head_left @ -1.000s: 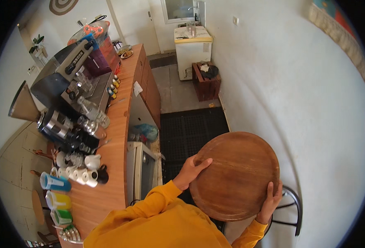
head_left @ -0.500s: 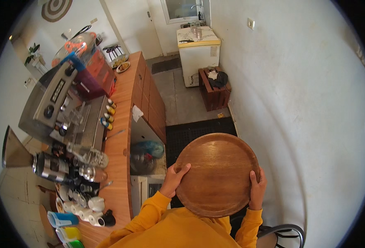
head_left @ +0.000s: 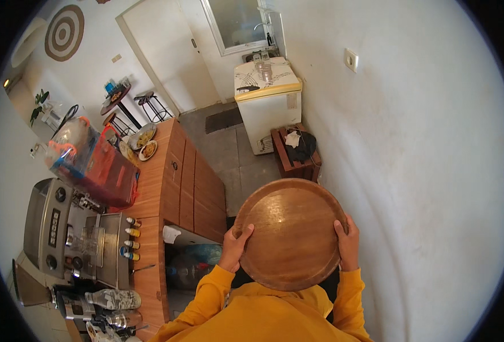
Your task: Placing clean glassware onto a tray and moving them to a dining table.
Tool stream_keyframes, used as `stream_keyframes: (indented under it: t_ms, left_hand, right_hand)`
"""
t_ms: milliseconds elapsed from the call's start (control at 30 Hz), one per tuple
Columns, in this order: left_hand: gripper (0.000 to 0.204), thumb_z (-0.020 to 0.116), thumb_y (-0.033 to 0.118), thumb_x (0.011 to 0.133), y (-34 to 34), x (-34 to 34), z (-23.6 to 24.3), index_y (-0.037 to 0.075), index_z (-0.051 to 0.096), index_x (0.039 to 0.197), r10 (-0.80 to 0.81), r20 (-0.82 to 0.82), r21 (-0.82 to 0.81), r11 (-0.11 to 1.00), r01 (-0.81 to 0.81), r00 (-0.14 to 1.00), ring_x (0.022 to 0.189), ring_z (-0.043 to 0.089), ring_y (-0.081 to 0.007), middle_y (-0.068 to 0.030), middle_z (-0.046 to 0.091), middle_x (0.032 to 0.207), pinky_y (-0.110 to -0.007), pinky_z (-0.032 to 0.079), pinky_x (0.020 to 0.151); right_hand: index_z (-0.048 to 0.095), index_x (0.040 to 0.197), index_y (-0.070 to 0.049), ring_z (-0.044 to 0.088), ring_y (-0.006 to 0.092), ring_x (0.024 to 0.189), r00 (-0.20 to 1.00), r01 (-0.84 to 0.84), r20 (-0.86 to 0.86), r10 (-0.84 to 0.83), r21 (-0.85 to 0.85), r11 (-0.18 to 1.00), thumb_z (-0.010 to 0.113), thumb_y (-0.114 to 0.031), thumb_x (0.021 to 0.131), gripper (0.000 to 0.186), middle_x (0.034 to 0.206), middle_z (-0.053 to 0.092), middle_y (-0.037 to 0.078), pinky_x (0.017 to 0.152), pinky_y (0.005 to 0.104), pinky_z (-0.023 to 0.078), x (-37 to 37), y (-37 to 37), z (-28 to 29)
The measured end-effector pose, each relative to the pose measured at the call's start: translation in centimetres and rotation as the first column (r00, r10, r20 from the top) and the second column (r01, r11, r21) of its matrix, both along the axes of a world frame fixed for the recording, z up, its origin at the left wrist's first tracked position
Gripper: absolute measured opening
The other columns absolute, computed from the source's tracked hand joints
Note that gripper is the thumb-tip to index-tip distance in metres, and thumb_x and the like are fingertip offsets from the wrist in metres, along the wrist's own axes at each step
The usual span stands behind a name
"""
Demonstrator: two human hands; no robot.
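while standing by the long wooden counter (head_left: 166, 188), left hand (head_left: 236, 246) & right hand (head_left: 347, 242) are gripping the round brown wooden tray (head_left: 290, 233) at opposite rims, fingers curled over, tray sitting flat btwn them at chest height.

A round tray (head_left: 290, 233) is held at the centre, gripped at nine o'clock by the left hand (head_left: 236, 246) and at three o'clock by the right hand (head_left: 347, 244). A counter (head_left: 159, 188) is set at nine o'clock, a coffee machine (head_left: 63, 231) on it. A crate (head_left: 295, 153) and a chest freezer (head_left: 268, 102) are placed at twelve o'clock.
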State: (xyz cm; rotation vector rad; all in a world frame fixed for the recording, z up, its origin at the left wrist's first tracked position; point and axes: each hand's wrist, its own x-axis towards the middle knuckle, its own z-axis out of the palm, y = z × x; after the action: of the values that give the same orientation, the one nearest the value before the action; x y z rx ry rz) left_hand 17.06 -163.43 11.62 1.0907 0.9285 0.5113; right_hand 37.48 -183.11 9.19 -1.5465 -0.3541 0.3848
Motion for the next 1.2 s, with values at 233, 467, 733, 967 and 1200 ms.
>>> stream_keyframes:
  t_ms: [233, 467, 733, 967, 1200]
  left_hand:
    - [0.054, 0.072, 0.03, 0.087, 9.2, 6.1, -0.4, -0.001, 0.052, 0.127, 0.152, 0.051, -0.102, 0.984, -0.147, 0.987, 0.11, 0.056, -0.0204, -0.0111, 0.057, 0.124, -0.032, 0.045, 0.093]
    - [0.047, 0.069, 0.027, 0.09, 23.3, 9.9, -3.4, -0.001, 0.055, 0.124, 0.18, 0.151, -0.193, 0.97, -0.15, 0.972, 0.105, 0.058, -0.0181, -0.0104, 0.061, 0.118, -0.03, 0.047, 0.089]
    - [0.054, 0.072, 0.034, 0.085, 40.5, 15.6, -3.7, -0.001, 0.055, 0.123, 0.106, 0.017, -0.154, 0.983, -0.102, 0.994, 0.109, 0.057, -0.0195, -0.0113, 0.06, 0.118, -0.031, 0.045, 0.093]
    - [0.055, 0.07, 0.036, 0.087, 52.4, 21.5, -3.8, -0.001, 0.054, 0.124, 0.055, 0.039, -0.112, 0.992, -0.051, 0.998, 0.111, 0.056, -0.02, -0.0108, 0.059, 0.12, -0.032, 0.044, 0.096]
    - [0.054, 0.064, 0.039, 0.092, 63.6, 28.5, -6.2, -0.002, 0.054, 0.126, 0.201, -0.096, -0.027, 0.979, -0.204, 0.975, 0.109, 0.055, -0.0172, -0.0083, 0.06, 0.119, -0.029, 0.043, 0.095]
  right_hand:
    - [0.057, 0.119, 0.003, 0.059, 0.0199, 0.101, 0.976, -0.204, 0.061, 0.207, -0.048, 0.978, 0.059, -0.019, 0.093, 0.034, 0.109, 0.065, 0.011, 0.09, 0.0308, 0.044, 9.2, 12.8, 0.6]
    - [0.057, 0.117, 0.003, 0.057, 0.0141, 0.096, 0.962, -0.247, 0.095, 0.255, -0.092, 0.965, 0.059, -0.018, 0.094, 0.032, 0.107, 0.064, 0.007, 0.087, 0.0277, 0.045, 13.4, 27.2, -0.3]
    - [0.055, 0.12, 0.004, 0.057, 0.0181, 0.101, 0.986, -0.13, 0.082, 0.147, -0.178, 0.975, 0.06, -0.022, 0.094, 0.038, 0.11, 0.063, 0.011, 0.09, 0.0295, 0.044, 18.4, 42.1, -0.5]
    - [0.054, 0.122, 0.005, 0.058, 0.0217, 0.104, 0.991, -0.055, 0.106, 0.077, -0.195, 0.979, 0.06, -0.023, 0.093, 0.041, 0.114, 0.062, 0.013, 0.092, 0.0315, 0.043, 22.9, 53.4, -1.4]
    - [0.056, 0.12, 0.0, 0.058, 0.0231, 0.106, 0.972, -0.185, 0.124, 0.201, -0.134, 0.974, 0.058, -0.019, 0.093, 0.033, 0.112, 0.062, 0.014, 0.093, 0.0324, 0.044, 31.6, 67.4, -5.8]
